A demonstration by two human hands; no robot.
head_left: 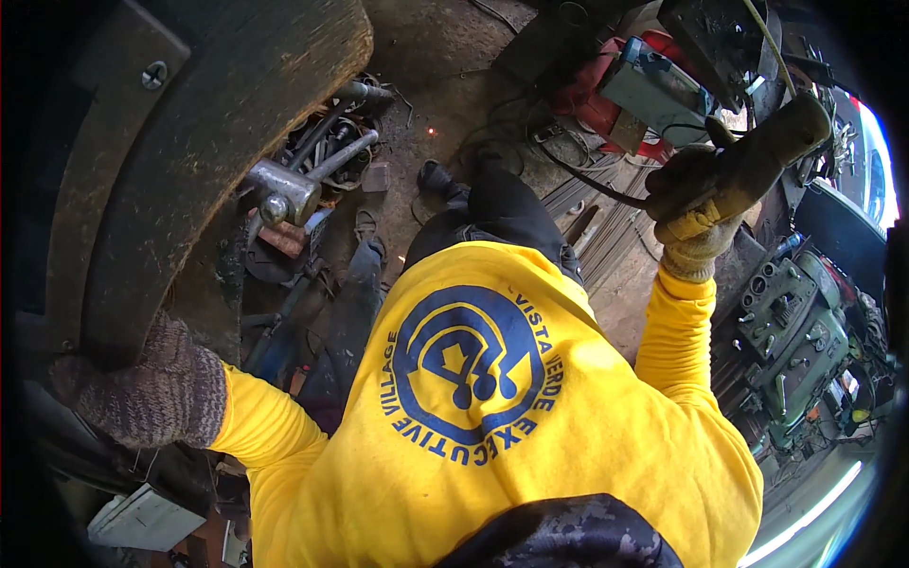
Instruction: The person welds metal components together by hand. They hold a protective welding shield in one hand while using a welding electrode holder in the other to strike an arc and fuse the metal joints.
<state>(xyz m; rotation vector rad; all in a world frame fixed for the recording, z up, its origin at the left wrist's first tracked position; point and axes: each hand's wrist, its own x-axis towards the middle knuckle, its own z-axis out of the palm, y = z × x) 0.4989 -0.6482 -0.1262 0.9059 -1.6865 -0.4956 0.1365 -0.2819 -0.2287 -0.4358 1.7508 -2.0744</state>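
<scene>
In a knit glove, my left hand (pixel 142 388) is closed round the lower edge of a dark, worn, curved panel (pixel 218 104). It looks like a hand-held welding shield, with a screw in its border strip. Raised at the upper right, my gloved right hand (pixel 696 204) grips a dark, thick electrode holder (pixel 791 133). A thin pale rod (pixel 772 43) sticks up from its end, and a black cable (pixel 592 182) runs leftward from the hand. The glove hides part of the holder's grip.
A metal T-shaped piece (pixel 289 189) lies among scrap beside the panel. Long metal rods (pixel 606 237) cover the floor near my legs. A grey box (pixel 653 95) rests on something red. To the right stands a green-grey machine (pixel 795 327); a white box (pixel 144 519) sits lower left.
</scene>
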